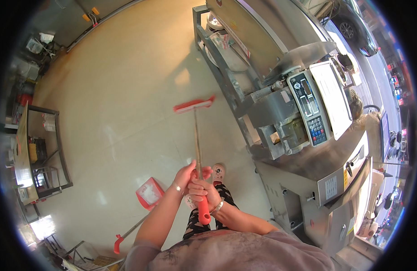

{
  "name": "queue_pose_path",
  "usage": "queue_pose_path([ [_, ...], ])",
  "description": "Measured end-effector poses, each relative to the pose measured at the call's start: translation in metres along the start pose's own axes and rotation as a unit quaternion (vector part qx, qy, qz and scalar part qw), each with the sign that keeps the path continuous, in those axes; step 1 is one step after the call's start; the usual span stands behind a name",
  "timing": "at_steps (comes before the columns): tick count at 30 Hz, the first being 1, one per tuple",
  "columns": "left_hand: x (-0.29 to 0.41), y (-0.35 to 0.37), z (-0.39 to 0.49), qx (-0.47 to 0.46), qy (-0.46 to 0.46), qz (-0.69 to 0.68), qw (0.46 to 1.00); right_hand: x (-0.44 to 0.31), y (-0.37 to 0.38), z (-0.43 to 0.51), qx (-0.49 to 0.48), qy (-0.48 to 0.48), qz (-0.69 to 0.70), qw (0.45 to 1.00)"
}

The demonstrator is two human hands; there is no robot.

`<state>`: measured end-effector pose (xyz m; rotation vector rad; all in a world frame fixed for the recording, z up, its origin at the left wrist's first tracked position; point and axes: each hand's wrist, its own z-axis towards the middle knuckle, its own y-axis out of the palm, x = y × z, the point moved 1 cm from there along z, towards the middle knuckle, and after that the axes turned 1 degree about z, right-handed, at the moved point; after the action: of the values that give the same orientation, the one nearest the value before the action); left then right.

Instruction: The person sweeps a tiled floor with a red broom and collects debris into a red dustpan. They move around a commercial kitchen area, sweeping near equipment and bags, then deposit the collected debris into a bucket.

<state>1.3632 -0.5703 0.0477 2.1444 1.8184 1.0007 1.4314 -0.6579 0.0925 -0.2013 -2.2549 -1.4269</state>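
Note:
My right hand (206, 193) is closed round the lower handle of a long-handled broom, just above its red plastic end grip (204, 211). Farther up the same pole, my left hand (191, 174) wraps it loosely, with some fingers apart. The broom's red and white head (194, 104) is over the pale floor ahead of me, slightly blurred. To the left of my feet a red long-handled dustpan (149, 193) lies on the floor with whitish matter in it; its pole runs down to a red grip.
A metal frame rack (217, 73) stands at the right, beside a digital scale (306, 105) and a stainless steel machine (296, 176). A metal-framed table (59, 149) is at the left. Smooth floor (120, 84) stretches between them.

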Motion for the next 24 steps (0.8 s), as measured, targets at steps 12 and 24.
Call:
queue_pose_path([
  [12,0.058,-0.015,-0.029,0.057,0.006,0.197,0.979,-0.024,-0.091,-0.014,0.264,-0.018,-0.538,0.800],
  [24,0.014,-0.114,-0.052,0.197,0.035,0.582,0.788,-0.035,-0.158,-0.071,0.362,-0.072,-0.496,0.786],
])
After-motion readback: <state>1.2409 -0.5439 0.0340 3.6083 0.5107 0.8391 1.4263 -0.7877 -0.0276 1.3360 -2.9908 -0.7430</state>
